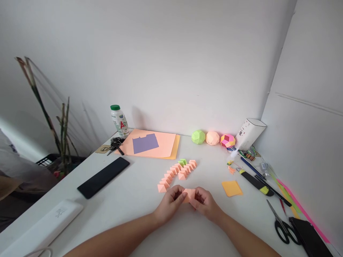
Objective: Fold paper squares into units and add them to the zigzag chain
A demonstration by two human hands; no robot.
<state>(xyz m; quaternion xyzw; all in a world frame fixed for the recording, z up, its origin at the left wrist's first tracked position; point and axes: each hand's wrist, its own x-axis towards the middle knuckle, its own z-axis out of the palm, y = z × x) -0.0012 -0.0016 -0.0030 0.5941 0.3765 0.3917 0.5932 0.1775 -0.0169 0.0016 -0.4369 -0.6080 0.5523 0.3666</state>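
Forearms [134,232] first, low across the near side of the table [128,200], and they lead straight to the action: your left hand [169,204] and your right hand [207,204], both pinched on one small peach paper piece [189,195]. It sits right between your fingertips, left thumb over its left side, right fingers closed at its right side, its middle showing in the gap. Whether it touches the tabletop, you can't tell from up here. Just past your knuckles, toward the far edge, folded peach pieces [169,174] run in two slanting rows, with green pieces [183,162] at their far end. Off to your right lies an orange paper square [232,188], and closer to the table's right edge, black-handled scissors [284,225]. Up along the far edge, right of its middle, three faceted paper balls [212,138] stand side by side!
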